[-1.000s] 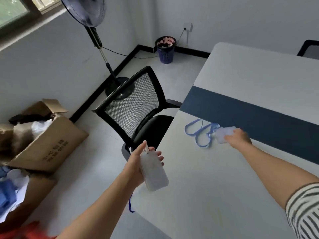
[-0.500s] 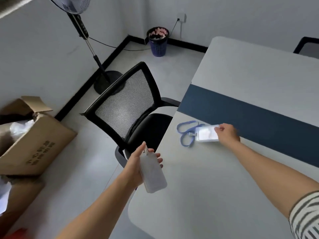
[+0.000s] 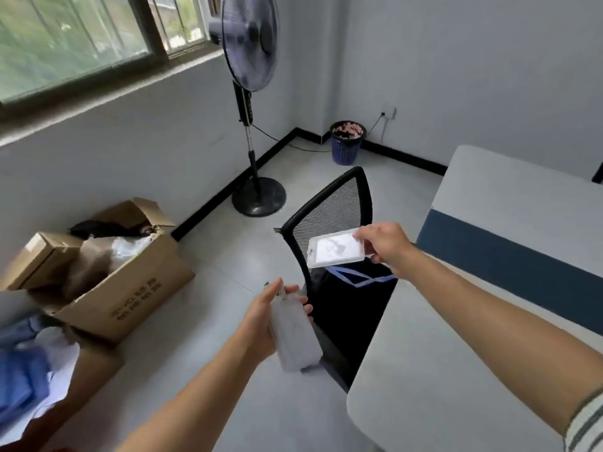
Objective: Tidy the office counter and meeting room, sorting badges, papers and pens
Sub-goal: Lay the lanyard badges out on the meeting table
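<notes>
— What does each hand have?

— My left hand (image 3: 261, 321) is wrapped round a frosted badge holder (image 3: 295, 337). The thumb is on the near side and the fingertips curl over the far edge, with the clip end poking up between them. I can't tell whether it's one holder or several stacked.

— And the other?

— My right hand (image 3: 383, 244), at one o'clock from the left, pinches a clear badge holder (image 3: 334, 251) by its right end. It's held in the air in front of the mesh office chair (image 3: 336, 207), off the table (image 3: 456, 353). The card inside is too blurred to read.

— Any strap?

— A blue lanyard (image 3: 362, 278) hangs at six o'clock below that holder, against the dark seat. Its upper run is hidden behind the holder and my wrist, so I can't see where it joins.

— What's around you?

— The table fills three to five o'clock and is cut off by the frame. My striped sleeve (image 3: 587, 422) barely shows in the corner. At nine o'clock is an open cardboard box (image 3: 130, 288), its contents dark and smeared. Something blue and white at eight o'clock is cropped and too blurred to name. The pedestal fan (image 3: 249, 44) stands at twelve, its head clipped at the top. The wastebasket (image 3: 346, 148) sits at one o'clock, holding pinkish stuff I can't identify.
</notes>
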Motion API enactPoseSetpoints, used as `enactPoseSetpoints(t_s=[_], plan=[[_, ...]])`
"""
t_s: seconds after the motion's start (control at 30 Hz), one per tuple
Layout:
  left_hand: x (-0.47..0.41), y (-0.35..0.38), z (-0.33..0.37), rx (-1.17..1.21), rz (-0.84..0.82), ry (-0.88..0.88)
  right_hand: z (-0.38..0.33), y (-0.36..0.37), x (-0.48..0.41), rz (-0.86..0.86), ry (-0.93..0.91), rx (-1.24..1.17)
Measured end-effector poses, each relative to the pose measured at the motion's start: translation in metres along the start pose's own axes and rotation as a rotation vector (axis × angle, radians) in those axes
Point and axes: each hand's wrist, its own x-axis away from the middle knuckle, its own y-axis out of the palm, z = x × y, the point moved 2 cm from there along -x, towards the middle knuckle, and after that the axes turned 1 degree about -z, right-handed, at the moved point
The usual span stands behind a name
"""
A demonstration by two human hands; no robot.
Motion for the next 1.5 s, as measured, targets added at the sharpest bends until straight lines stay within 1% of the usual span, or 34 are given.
enactPoseSetpoints(t_s=[0.17,0.3,0.37,0.47,0.57,0.67,0.73,0.8,0.87,1.03,1.1,1.27,1.37,1.5], plan=[[0.029,-0.066,0.057,0.071,0.026,0.114,-0.052,0.117,0.026,-0.244,-0.048,-0.076],[0.037,-0.098,0.106,0.232,-0.022,0.201,-0.072,0.18,0.031,-0.398,-0.044,-0.017],[0.033,-0.116,0.134,0.293,-0.062,0.233,-0.076,0.204,0.026,-0.458,-0.022,0.018],[0.019,-0.135,0.172,0.315,-0.114,0.266,-0.077,0.231,0.007,-0.55,0.027,0.077],[-0.011,-0.155,0.213,0.248,-0.088,0.381,-0.082,0.256,-0.023,-0.639,0.042,0.099],[-0.037,-0.159,0.256,0.252,-0.07,0.444,-0.094,0.279,-0.065,-0.641,0.027,0.125],[-0.052,-0.161,0.278,0.274,-0.037,0.453,-0.104,0.289,-0.09,-0.664,0.048,0.111],[-0.071,-0.161,0.302,0.31,-0.02,0.451,-0.117,0.301,-0.114,-0.785,0.102,0.054],[-0.089,-0.156,0.33,0.274,-0.033,0.452,-0.131,0.311,-0.137,-0.846,0.152,-0.014],[-0.138,-0.147,0.385,0.246,-0.178,0.314,-0.162,0.312,-0.197,-0.772,0.171,-0.125],[-0.172,-0.144,0.407,0.245,-0.21,0.259,-0.173,0.31,-0.231,-0.747,0.189,-0.141],[-0.264,-0.128,0.466,0.118,-0.14,0.23,-0.192,0.309,-0.314,-0.629,0.22,-0.182],[-0.319,-0.108,0.506,-0.019,-0.136,0.204,-0.207,0.31,-0.364,-0.473,0.253,-0.276],[-0.38,-0.071,0.557,-0.145,-0.279,0.129,-0.232,0.291,-0.415,-0.242,0.253,-0.367]])
